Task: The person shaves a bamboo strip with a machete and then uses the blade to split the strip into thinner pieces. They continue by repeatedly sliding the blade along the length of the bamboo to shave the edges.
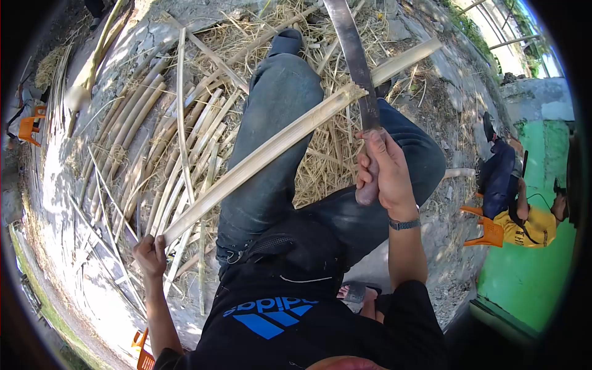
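Note:
My left hand (151, 256) is closed around the lower end of a long, pale split bamboo strip (265, 160). The strip slants up across my thighs, and its ragged far end meets the machete blade (354, 55). Wrapped round the machete's brown handle (367, 191) is my right hand (387, 169), the dark blade pointing away from me. Beyond the blade, another pale length of bamboo (407, 61) continues toward the upper right; whether it joins the strip is hidden behind the blade.
Several bamboo poles (132, 117) and split strips (197, 135) lie on the ground at left. Shavings (320, 160) cover the ground between my legs. A person in a yellow shirt (530, 228) sits at right by an orange chair (484, 228). Another orange chair (29, 128) stands far left.

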A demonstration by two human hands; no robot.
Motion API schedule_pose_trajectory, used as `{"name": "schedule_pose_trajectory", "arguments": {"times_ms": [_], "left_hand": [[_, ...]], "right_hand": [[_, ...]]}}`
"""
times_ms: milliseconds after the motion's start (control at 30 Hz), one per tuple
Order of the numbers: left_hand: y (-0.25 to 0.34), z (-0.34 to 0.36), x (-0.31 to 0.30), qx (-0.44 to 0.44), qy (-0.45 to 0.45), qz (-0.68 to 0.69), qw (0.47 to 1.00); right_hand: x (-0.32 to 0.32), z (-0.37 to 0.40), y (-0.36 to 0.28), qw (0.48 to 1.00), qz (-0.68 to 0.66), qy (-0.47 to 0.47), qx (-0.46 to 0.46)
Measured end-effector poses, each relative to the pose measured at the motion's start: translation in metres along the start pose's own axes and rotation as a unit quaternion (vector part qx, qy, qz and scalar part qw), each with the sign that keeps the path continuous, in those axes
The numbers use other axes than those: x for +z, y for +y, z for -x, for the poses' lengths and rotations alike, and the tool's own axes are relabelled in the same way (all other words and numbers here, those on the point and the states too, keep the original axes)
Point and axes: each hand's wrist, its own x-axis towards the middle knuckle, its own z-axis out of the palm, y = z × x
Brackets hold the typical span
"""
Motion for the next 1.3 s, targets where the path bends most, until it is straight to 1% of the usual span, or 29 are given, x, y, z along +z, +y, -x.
{"name": "schedule_pose_trajectory", "arguments": {"times_ms": [33, 67, 100, 167, 233, 300, 333, 400, 433, 500, 600, 633, 767, 800, 833, 867, 900, 933, 967, 1000, 1033, 1067, 1100, 1133, 1167, 1200, 1233, 1267, 1300], "left_hand": [[0.005, -0.002, -0.002, 0.004, -0.013, 0.004, 1.000], [0.009, -0.003, -0.004, 0.008, -0.027, 0.009, 1.000], [0.010, -0.005, -0.005, 0.016, -0.031, -0.005, 0.999], [0.007, -0.006, -0.001, 0.014, -0.042, 0.026, 0.999], [0.004, -0.010, 0.005, 0.037, -0.041, 0.037, 0.998], [-0.006, -0.017, 0.008, 0.060, -0.033, 0.035, 0.997], [-0.007, -0.021, 0.009, 0.059, -0.027, 0.048, 0.997], [-0.016, -0.025, 0.012, 0.057, -0.034, 0.043, 0.997], [-0.019, -0.029, 0.015, 0.054, -0.042, 0.036, 0.997], [-0.023, -0.034, 0.028, 0.053, -0.035, 0.043, 0.997], [-0.024, -0.047, 0.048, 0.033, -0.073, 0.086, 0.993], [-0.026, -0.052, 0.058, 0.049, -0.080, 0.103, 0.990], [-0.048, -0.058, 0.113, 0.034, -0.137, 0.158, 0.977], [-0.049, -0.059, 0.125, 0.034, -0.141, 0.182, 0.973], [-0.048, -0.056, 0.134, 0.035, -0.151, 0.203, 0.967], [-0.041, -0.055, 0.146, 0.021, -0.167, 0.234, 0.958], [-0.017, -0.052, 0.157, -0.008, -0.172, 0.283, 0.943], [0.002, -0.054, 0.167, -0.020, -0.164, 0.273, 0.948], [0.030, -0.065, 0.157, -0.034, -0.155, 0.295, 0.942], [0.043, -0.073, 0.149, -0.062, -0.147, 0.320, 0.934], [0.049, -0.077, 0.136, -0.067, -0.151, 0.333, 0.928], [0.036, -0.074, 0.134, -0.074, -0.150, 0.328, 0.930], [0.027, -0.075, 0.135, -0.081, -0.146, 0.327, 0.930], [0.036, -0.076, 0.122, -0.073, -0.120, 0.333, 0.932], [0.031, -0.072, 0.120, -0.072, -0.089, 0.319, 0.941], [0.017, -0.069, 0.121, -0.075, -0.084, 0.304, 0.946], [0.015, -0.067, 0.107, -0.090, -0.099, 0.268, 0.954], [0.018, -0.061, 0.097, -0.098, -0.088, 0.275, 0.952], [0.025, -0.057, 0.083, -0.080, -0.068, 0.283, 0.953]], "right_hand": [[0.001, 0.002, 0.001, 0.997, 0.060, 0.038, -0.010], [0.008, -0.001, 0.008, 0.984, 0.145, 0.085, -0.064], [0.010, -0.003, 0.008, 0.983, 0.152, 0.083, -0.058], [0.013, -0.010, 0.003, 0.999, 0.011, 0.045, 0.020], [0.011, -0.014, 0.002, 0.999, 0.019, 0.017, 0.028], [0.012, -0.012, 0.005, 0.997, -0.039, 0.001, 0.065], [0.012, -0.012, 0.007, 0.997, -0.037, 0.001, 0.063], [0.009, -0.014, 0.009, 0.989, -0.105, -0.054, 0.087], [0.008, -0.016, 0.009, 0.990, -0.103, -0.057, 0.078], [0.006, -0.017, 0.010, 0.979, -0.148, -0.100, 0.094], [0.007, -0.022, 0.012, 0.973, -0.171, -0.134, 0.077], [0.008, -0.026, 0.013, 0.967, -0.191, -0.151, 0.076], [0.025, -0.037, 0.008, 0.954, -0.218, -0.202, 0.038], [0.026, -0.045, 0.013, 0.942, -0.226, -0.248, 0.014], [0.034, -0.050, 0.022, 0.938, -0.241, -0.248, -0.005], [0.048, -0.058, 0.030, 0.839, -0.368, -0.400, 0.026], [0.062, -0.062, 0.032, 0.699, -0.470, -0.535, 0.057], [0.077, -0.057, 0.029, 0.786, -0.403, -0.466, 0.052], [0.087, -0.042, 0.014, 0.889, -0.290, -0.346, 0.074], [0.090, -0.033, 0.005, 0.915, -0.231, -0.325, 0.064], [0.085, -0.022, 0.003, 0.938, -0.170, -0.294, 0.064], [0.076, -0.013, 0.001, 0.939, -0.173, -0.291, 0.064], [0.061, -0.008, -0.001, 0.961, -0.098, -0.255, 0.038], [0.046, -0.007, -0.007, 0.975, -0.017, -0.221, 0.011], [0.033, -0.002, -0.013, 0.975, -0.009, -0.221, 0.016], [0.022, 0.004, -0.018, 0.982, 0.050, -0.166, -0.076], [0.012, 0.011, -0.020, 0.974, 0.108, -0.111, -0.163], [0.004, 0.016, -0.021, 0.976, 0.114, -0.113, -0.149], [-0.004, 0.020, -0.023, 0.976, 0.094, -0.087, -0.178]]}}
